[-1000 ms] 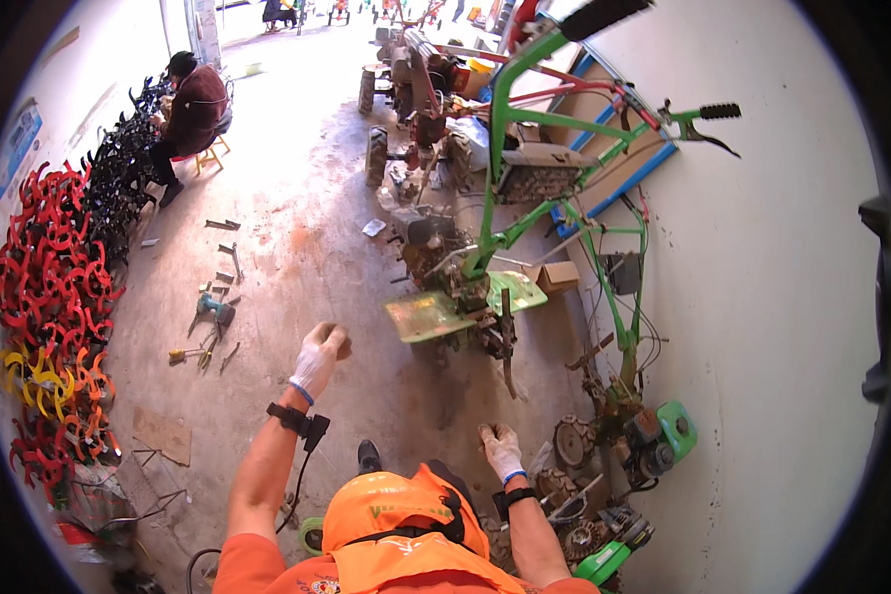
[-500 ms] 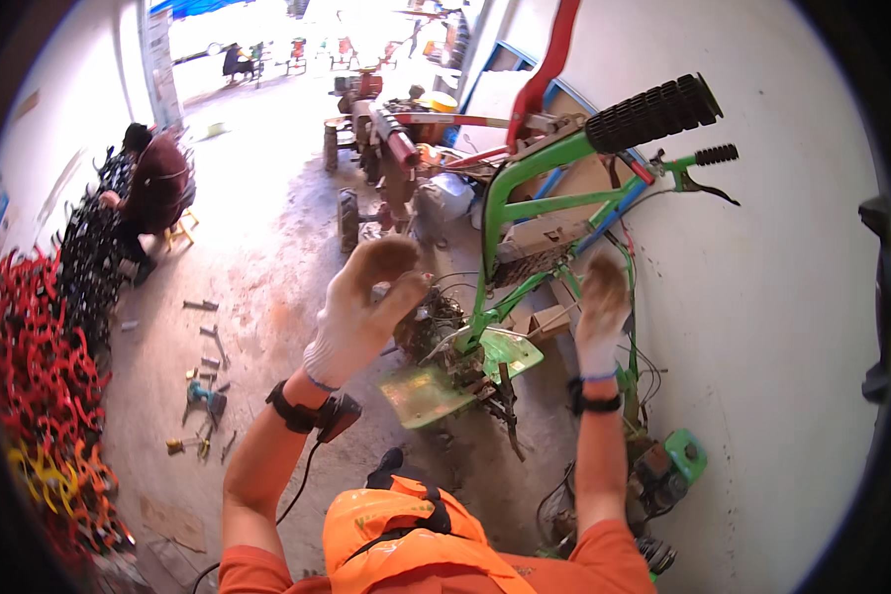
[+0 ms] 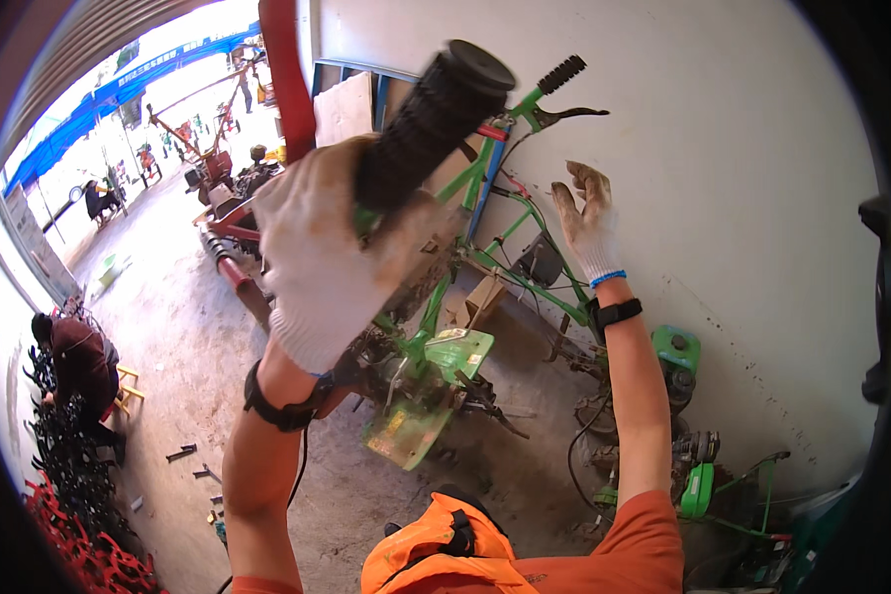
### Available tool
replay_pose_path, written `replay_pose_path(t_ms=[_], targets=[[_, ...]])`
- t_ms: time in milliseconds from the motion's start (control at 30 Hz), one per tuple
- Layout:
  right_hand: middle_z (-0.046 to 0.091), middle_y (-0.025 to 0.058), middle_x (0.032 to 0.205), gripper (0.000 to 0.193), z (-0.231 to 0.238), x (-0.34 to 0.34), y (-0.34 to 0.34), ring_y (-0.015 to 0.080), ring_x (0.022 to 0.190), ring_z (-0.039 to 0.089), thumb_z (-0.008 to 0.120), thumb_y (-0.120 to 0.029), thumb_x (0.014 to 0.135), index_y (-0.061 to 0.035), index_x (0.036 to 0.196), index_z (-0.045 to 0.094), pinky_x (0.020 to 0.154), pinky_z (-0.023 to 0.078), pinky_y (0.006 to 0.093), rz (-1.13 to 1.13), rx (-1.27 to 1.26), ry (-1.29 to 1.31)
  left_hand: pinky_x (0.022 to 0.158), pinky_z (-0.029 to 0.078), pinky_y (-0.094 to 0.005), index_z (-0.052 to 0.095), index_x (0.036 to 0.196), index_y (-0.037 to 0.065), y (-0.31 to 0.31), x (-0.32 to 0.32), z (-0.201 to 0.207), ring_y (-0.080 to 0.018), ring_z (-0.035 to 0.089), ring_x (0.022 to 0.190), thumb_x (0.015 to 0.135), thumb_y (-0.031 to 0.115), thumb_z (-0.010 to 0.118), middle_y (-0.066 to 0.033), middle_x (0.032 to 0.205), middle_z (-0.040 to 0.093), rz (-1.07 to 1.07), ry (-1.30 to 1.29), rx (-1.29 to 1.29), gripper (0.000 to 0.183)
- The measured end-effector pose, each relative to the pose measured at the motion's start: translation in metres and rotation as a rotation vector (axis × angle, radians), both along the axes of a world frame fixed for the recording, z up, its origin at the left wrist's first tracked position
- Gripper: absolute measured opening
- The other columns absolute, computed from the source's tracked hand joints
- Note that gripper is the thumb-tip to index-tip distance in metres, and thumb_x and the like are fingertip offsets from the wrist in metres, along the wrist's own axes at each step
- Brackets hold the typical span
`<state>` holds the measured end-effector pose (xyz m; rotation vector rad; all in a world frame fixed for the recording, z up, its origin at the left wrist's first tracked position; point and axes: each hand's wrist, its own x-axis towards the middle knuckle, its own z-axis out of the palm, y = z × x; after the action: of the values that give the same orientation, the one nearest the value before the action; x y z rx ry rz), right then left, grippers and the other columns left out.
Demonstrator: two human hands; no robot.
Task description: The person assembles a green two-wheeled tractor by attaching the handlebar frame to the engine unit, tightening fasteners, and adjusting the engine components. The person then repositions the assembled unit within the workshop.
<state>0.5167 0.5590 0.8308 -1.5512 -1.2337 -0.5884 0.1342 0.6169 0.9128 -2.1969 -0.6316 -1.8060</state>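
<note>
My left hand (image 3: 322,247), in a soiled white knit glove, is closed round the green handlebar at the lower end of its thick black ribbed grip (image 3: 441,114). The bar belongs to a green walk-behind tiller (image 3: 431,317) with green fender plates (image 3: 460,351) low in front of me. Off to the right, my gloved right hand (image 3: 586,223) is raised with its fingers apart and slightly bent, holding nothing. Beyond it stands a second green handle (image 3: 540,99) with a black grip and brake lever.
A green engine machine (image 3: 678,361) stands by the right wall. To the left, a person (image 3: 79,366) bends over a pile of black curved blades (image 3: 64,436), with red blades (image 3: 89,540) nearer. Red machinery (image 3: 233,213) stands towards the doorway; a cardboard box (image 3: 483,299) lies behind the tiller.
My view has swung to the right. My left hand has gone up and closed on the handlebar, which now looms larger. The right hand has risen, with its fingers spread.
</note>
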Motion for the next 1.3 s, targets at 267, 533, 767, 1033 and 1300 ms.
replay_pose_path(t_ms=[267, 533, 767, 1033, 1300], targets=[[0.072, 0.012, 0.134, 0.046, 0.073, 0.069, 0.05, 0.0325, 0.125, 0.068, 0.083, -0.037, 0.097, -0.0111, 0.133, 0.072, 0.109, 0.05, 0.0524, -0.337, -0.088, -0.68, 0.08, 0.055, -0.0446, 0.074, 0.109, 0.006, -0.008, 0.027, -0.01, -0.03, 0.07, 0.083, 0.082, 0.034, 0.101, -0.0085, 0.088, 0.072, 0.056, -0.257, -0.28, 0.048], [0.083, 0.0077, 0.115, 0.022, 0.113, 0.159, 0.142, 0.0244, 0.113, 0.079, 0.074, -0.033, 0.1, -0.0195, 0.113, 0.085, 0.095, 0.059, 0.0437, -0.537, -0.695, -0.839, 0.081, 0.055, -0.0254, 0.077, 0.108, 0.005, 0.002, 0.041, -0.024, -0.0091, 0.069, 0.085, 0.095, 0.004, 0.09, -0.001, 0.097, 0.077, 0.036, -0.57, -0.331, 0.019], [0.084, 0.0081, 0.097, 0.013, 0.092, 0.197, 0.156, 0.0294, 0.091, 0.083, 0.075, -0.023, 0.095, -0.0172, 0.094, 0.087, 0.077, 0.065, 0.0423, -0.369, -0.431, -0.91, 0.067, 0.054, -0.0267, 0.075, 0.111, 0.004, -0.012, 0.053, -0.021, -0.0113, 0.066, 0.074, 0.098, 0.005, 0.085, -0.0041, 0.088, 0.072, 0.024, -0.677, -0.411, 0.016], [0.081, 0.0131, 0.09, 0.037, 0.096, 0.195, 0.151, 0.0331, 0.084, 0.081, 0.081, -0.049, 0.097, -0.013, 0.089, 0.086, 0.074, 0.065, 0.0474, -0.34, -0.441, -0.89, 0.065, 0.052, -0.0258, 0.074, 0.108, 0.005, -0.009, 0.048, -0.023, -0.0108, 0.067, 0.073, 0.097, 0.004, 0.086, -0.003, 0.087, 0.072, -0.05, -0.621, -0.316, 0.017], [0.085, 0.0102, 0.1, 0.012, 0.1, 0.184, 0.14, 0.0296, 0.099, 0.084, 0.078, -0.02, 0.094, -0.0162, 0.098, 0.089, 0.084, 0.066, 0.0421, -0.409, -0.518, -0.843, 0.05, 0.05, -0.0237, 0.075, 0.108, 0.005, -0.022, 0.054, -0.022, -0.0105, 0.066, 0.067, 0.097, 0.007, 0.085, -0.0034, 0.084, 0.071, 0.009, -0.624, -0.337, 0.015]])
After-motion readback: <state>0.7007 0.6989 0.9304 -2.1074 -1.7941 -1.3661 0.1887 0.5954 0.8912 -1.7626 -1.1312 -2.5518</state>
